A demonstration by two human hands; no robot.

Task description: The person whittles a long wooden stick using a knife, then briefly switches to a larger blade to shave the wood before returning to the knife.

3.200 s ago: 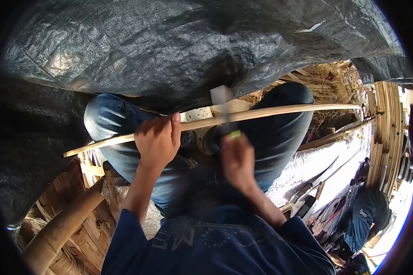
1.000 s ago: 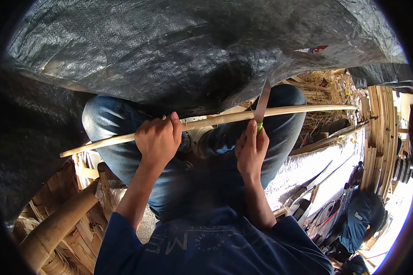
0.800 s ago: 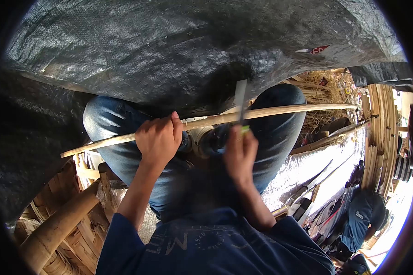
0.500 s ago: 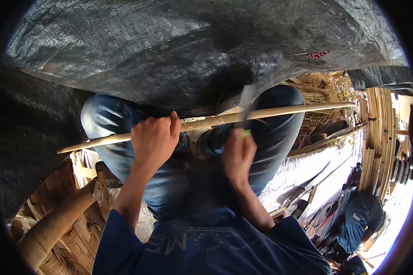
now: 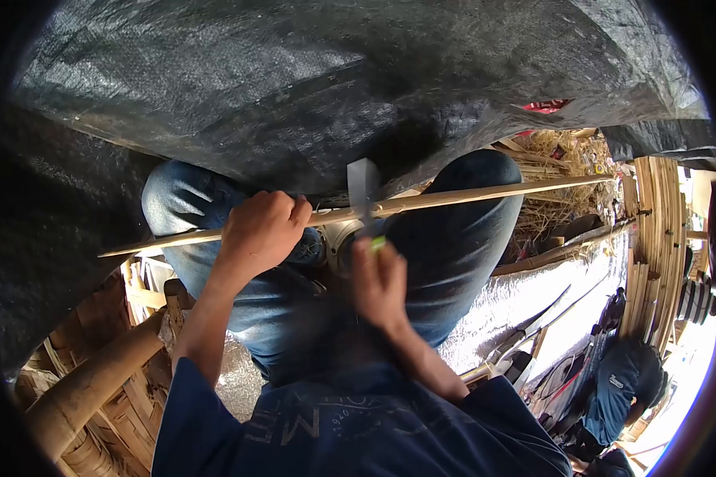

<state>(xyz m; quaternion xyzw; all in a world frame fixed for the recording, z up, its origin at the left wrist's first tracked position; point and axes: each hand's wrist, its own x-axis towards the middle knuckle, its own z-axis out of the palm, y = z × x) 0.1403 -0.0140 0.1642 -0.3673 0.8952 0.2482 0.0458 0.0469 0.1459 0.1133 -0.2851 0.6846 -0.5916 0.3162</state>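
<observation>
A long, pale strip of split wood or bamboo [image 5: 469, 193] lies across my thighs, its left end a little lower than its right. My left hand [image 5: 264, 229] is wrapped round it left of the middle. In my right hand [image 5: 380, 278] is a knife [image 5: 359, 184], with a bright yellow-green patch showing at the handle. Its broad blade points up and crosses the strip just right of my left hand. A small curl of shaving seems to stand by the blade. Motion blurs the right fingers slightly.
A dark tarpaulin [image 5: 215, 87] hangs close in front of my knees. Thick bamboo poles [image 5: 95, 385] stand at lower left. To the right are straw-like scraps [image 5: 569, 163], upright stacked strips [image 5: 656, 230], a shiny foil sheet [image 5: 485, 318] and dark cloth [image 5: 612, 389].
My right hand and the knife have moved left along the strip, closer to my left hand. The left hand keeps its hold, and the strip has barely shifted.
</observation>
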